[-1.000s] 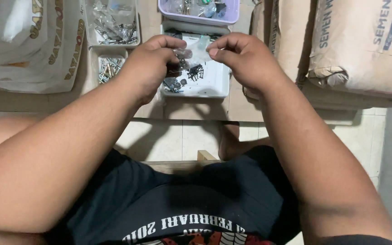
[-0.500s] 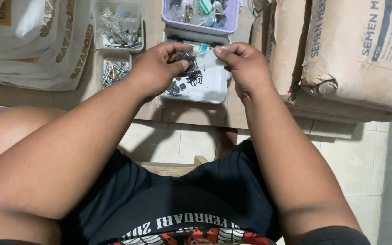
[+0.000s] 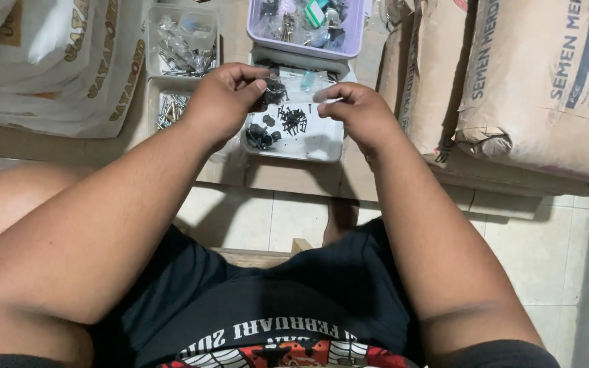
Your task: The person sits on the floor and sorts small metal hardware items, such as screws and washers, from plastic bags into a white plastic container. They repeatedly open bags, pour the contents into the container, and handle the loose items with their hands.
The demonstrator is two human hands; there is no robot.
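A floor of pale square tiles fills the middle of the frame, seen from above by a seated person in a black shirt, whose bare forearms reach toward the top of the frame. Across the upper part runs a low brown cardboard surface carrying several containers. In the upper centre, a white rectangular tray holds small heaps of black screws and dark fittings. Over this tray the left hand is clenched in a pinch grip, thumb against fingertips, on a clear plastic bag that holds a dark clump of screws. The right hand, just right of centre, also pinches the bag's other edge between thumb and forefinger, so the bag is stretched between the two hands just above the tray. Behind the tray, at the top centre, sits a lilac plastic box with mixed small parts, one of them green. In the upper left stand two clear compartments, one with bagged silver hardware and, below it, one with loose silver screws. White printed sacks lie at the far upper left. Brown paper sacks are stacked along the upper right.
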